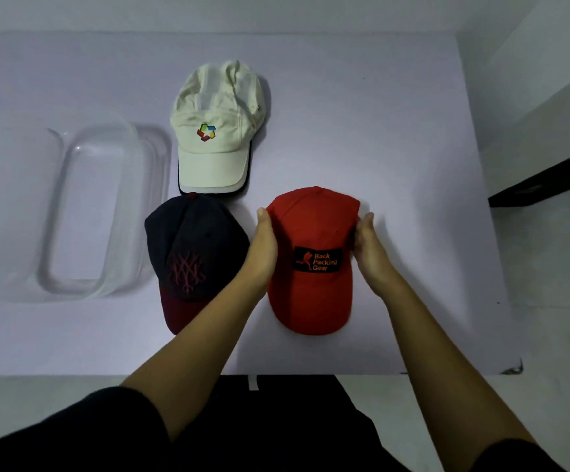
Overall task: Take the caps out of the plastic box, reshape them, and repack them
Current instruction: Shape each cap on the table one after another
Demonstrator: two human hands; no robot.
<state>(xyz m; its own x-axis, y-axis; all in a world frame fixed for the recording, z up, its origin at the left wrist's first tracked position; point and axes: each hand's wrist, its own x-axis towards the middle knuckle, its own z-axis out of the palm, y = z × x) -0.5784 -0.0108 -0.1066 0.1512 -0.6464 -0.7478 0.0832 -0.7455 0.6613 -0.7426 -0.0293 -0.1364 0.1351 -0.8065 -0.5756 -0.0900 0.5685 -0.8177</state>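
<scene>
Red cap [311, 284] being gripped at crown sides on table [413, 131]: left hand [265, 248], right hand [368, 255], fingers curled against fabric. Navy cap [191, 253], cream cap [215, 141], box [49, 233] lying leftward.

Black short sleeves [83, 427] and dark clothing [277, 424] at the lap. Forearms [208, 335], left hand [264, 248] and right hand [369, 248] bare.

head camera looks steeply down, close over the table [379, 97]
</scene>
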